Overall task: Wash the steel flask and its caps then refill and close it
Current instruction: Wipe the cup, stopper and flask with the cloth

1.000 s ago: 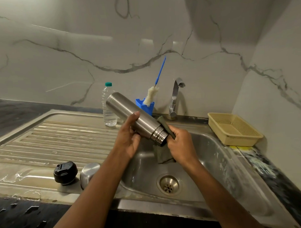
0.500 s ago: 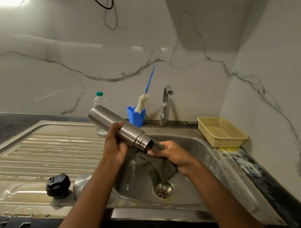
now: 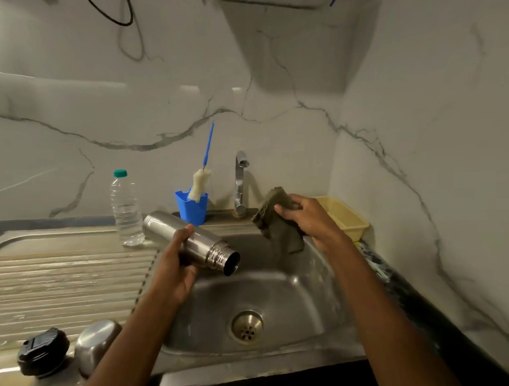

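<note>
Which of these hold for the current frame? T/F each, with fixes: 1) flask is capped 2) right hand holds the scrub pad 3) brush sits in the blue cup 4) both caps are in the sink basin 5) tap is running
1) The steel flask is capped: false. Its threaded mouth is open, and the left hand grips it tilted over the sink.
2) The right hand holds the scrub pad: true.
3) The bottle brush sits in the blue cup: true.
4) Both caps are in the basin: false. The black cap and steel cap lie on the drainboard.
5) The tap is running: false. No stream is visible.
</note>
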Demonstrator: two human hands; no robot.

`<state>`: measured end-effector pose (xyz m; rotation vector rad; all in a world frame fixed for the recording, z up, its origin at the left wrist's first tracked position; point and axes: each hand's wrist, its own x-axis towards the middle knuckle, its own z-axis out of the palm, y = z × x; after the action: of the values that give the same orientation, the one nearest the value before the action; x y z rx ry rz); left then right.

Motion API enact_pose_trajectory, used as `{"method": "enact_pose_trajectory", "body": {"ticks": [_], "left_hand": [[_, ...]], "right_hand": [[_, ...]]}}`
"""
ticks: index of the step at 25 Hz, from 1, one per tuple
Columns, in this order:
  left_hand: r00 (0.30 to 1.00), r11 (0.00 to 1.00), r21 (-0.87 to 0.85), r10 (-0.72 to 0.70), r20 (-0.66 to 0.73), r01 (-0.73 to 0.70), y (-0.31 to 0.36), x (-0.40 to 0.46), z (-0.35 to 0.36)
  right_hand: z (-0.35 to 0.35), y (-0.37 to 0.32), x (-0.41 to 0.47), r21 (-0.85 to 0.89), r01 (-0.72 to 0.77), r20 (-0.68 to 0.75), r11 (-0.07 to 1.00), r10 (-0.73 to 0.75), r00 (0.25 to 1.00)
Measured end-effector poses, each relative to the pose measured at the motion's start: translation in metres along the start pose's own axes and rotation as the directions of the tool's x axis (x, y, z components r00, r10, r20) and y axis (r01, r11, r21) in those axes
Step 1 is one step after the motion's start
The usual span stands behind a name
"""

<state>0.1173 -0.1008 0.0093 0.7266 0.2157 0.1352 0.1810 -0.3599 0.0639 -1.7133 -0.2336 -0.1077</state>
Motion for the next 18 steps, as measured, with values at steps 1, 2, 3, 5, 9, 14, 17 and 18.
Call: {"method": "enact_pose_trajectory", "body": {"ticks": [1, 2, 3, 5, 9, 14, 17, 18], "left_hand": [[1.000, 0.999, 0.045, -0.024, 0.008, 0.024, -0.004, -0.002, 0.004], [0.999, 0.995, 0.085, -0.045, 0.008, 0.044, -0.008, -0.004, 0.007], [0.998, 0.991, 0.117, -0.067, 0.007, 0.066, -0.014, -0.005, 0.009], [0.991, 0.981, 0.148, -0.128, 0.029, 0.122, -0.024, -0.007, 0.009], [0.981, 0.961, 0.209, -0.189, 0.031, 0.179, -0.031, -0.001, 0.006], [0.978, 0.961, 0.194, -0.206, 0.031, 0.196, -0.033, 0.010, -0.001], [0.976, 0.956, 0.217, -0.212, 0.057, 0.195, -0.033, 0.014, -0.002], [0.976, 0.958, 0.217, -0.206, 0.067, 0.187, -0.033, 0.014, -0.001]], "right_hand": [[-0.013, -0.006, 0.010, -0.080, 0.038, -0.070, 0.996, -0.043, 0.997], [-0.026, -0.009, 0.023, -0.168, 0.054, -0.137, 0.984, -0.077, 0.988], [-0.041, -0.008, 0.037, -0.244, 0.046, -0.200, 0.969, -0.097, 0.975], [-0.067, -0.001, 0.065, -0.330, -0.039, -0.280, 0.943, -0.058, 0.958], [-0.110, 0.017, 0.104, -0.302, -0.210, -0.344, 0.930, 0.100, 0.934], [-0.147, 0.039, 0.141, -0.402, -0.395, -0.338, 0.826, 0.267, 0.903], [-0.157, 0.051, 0.157, -0.433, -0.481, -0.340, 0.762, 0.356, 0.870], [-0.159, 0.056, 0.161, -0.391, -0.500, -0.340, 0.773, 0.383, 0.859]]}}
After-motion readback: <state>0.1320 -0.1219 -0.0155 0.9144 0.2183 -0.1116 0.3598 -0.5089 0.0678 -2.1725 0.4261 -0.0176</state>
